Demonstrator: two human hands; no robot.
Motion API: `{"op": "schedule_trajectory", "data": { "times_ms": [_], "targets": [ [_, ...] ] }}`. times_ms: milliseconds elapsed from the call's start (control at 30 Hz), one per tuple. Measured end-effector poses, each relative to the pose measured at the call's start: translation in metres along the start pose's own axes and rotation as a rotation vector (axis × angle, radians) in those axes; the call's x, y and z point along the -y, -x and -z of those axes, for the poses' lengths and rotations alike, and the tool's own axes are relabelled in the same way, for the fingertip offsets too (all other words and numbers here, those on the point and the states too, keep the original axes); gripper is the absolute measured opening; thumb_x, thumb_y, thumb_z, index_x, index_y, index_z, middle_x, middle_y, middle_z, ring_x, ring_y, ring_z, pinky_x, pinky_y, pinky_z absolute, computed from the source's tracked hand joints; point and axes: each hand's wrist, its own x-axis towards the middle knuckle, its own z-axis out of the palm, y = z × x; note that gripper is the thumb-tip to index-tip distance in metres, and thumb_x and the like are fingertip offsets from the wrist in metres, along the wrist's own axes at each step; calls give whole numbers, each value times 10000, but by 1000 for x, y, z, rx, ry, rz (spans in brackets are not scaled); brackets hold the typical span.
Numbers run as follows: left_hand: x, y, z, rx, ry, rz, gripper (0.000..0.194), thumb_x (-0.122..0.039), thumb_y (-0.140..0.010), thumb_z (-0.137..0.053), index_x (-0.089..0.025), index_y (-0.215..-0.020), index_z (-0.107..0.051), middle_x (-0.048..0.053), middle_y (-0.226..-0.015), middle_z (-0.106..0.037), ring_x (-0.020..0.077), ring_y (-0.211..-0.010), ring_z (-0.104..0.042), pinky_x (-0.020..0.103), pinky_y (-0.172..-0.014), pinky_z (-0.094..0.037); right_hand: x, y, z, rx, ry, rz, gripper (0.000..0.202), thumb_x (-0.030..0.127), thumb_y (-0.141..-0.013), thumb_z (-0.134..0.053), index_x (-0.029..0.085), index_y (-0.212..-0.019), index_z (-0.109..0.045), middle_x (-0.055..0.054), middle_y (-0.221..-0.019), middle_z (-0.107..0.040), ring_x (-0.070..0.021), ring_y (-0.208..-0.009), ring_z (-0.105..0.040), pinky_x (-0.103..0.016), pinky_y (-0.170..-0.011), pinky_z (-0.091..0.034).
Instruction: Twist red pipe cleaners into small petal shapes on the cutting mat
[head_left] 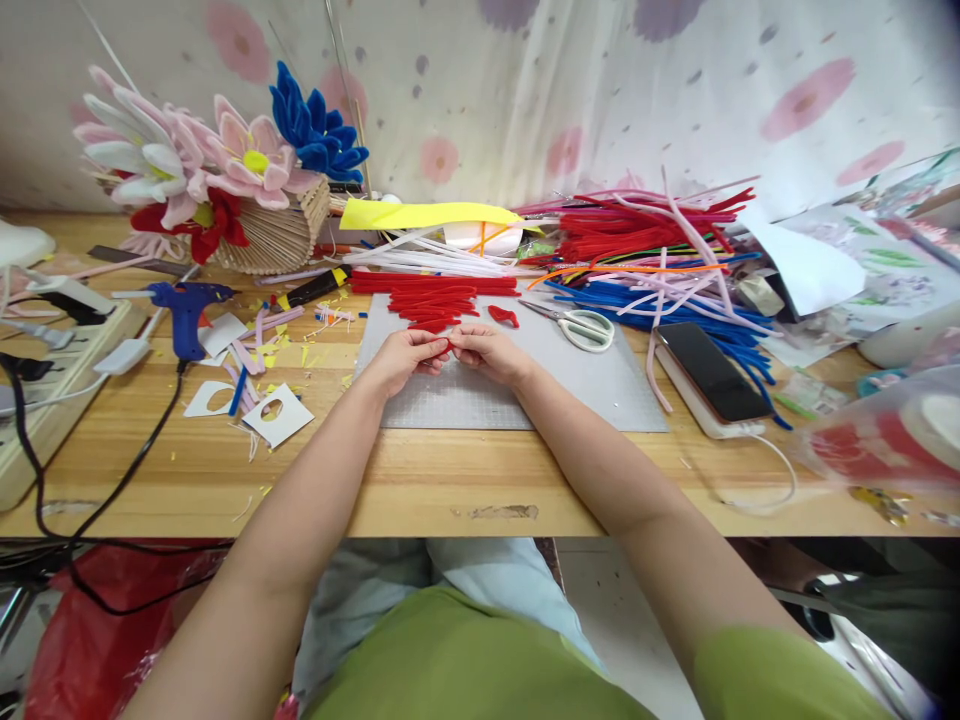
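My left hand [411, 358] and my right hand [484, 352] meet above the grey cutting mat [585, 395]. Both pinch a small length of red pipe cleaner [444, 348], most of it hidden by the fingers. Just beyond my hands lies a row of cut red pipe cleaners [431, 302], with longer red stems [435, 284] behind them. Right of the row rests a bent red petal-like piece [503, 316]. Scissors with pale green handles [587, 331] lie on the mat, blades pointing left.
A blue glue gun [186, 312] stands at left near a power strip [67, 400] and black cable. Pipe-cleaner flowers [255, 160] fill the back left. Bundles of coloured pipe cleaners [637, 235] lie back right. A phone [712, 370] rests on a white box at right.
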Motion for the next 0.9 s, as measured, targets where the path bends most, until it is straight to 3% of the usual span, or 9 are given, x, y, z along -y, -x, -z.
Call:
{"op": "schedule_trajectory", "data": {
  "times_ms": [167,300,467,633,900],
  "targets": [
    [-1,2,-2,-20,5,9,331,-376,-553,-799,-124,-705,-648,57,-657,-669,108,-529,-591,227,-502,-481,1,-1,0,3,-50,-91,407,542,-706,-598,184,-638,-417,65,-464,-377,-45,-388,-217,-216,-406,-106],
    [-1,3,-8,-68,5,-31,294,-384,-679,-713,-117,-787,-652,70,-722,-682,124,-573,-623,231,-507,-499,-1,-3,-2,-111,18,-56,515,692,-762,-413,190,-647,-419,58,-471,-363,-55,-387,-252,-217,-391,-166],
    [5,-1,-12,-145,-106,-90,183,-307,-768,-628,-128,-797,-602,42,-710,-667,111,-534,-621,234,-509,-509,-9,-7,-5,-266,282,106,424,560,-653,-640,188,-689,-439,60,-537,-415,-58,-460,-332,-207,-426,-234],
    [12,-6,-3,-184,-272,-124,174,-306,-746,-644,-143,-728,-585,26,-625,-637,87,-425,-541,228,-451,-463,-14,-11,-2,-461,265,144,325,456,-715,-588,202,-682,-388,62,-549,-395,-62,-473,-333,-207,-444,-253],
    [11,-3,0,-190,-241,-182,175,-303,-713,-662,-138,-719,-604,-14,-536,-562,87,-414,-489,263,-472,-469,-12,-9,-5,-326,316,70,297,446,-730,-599,167,-682,-512,42,-541,-457,-60,-468,-367,-221,-469,-274]
  ]
}}
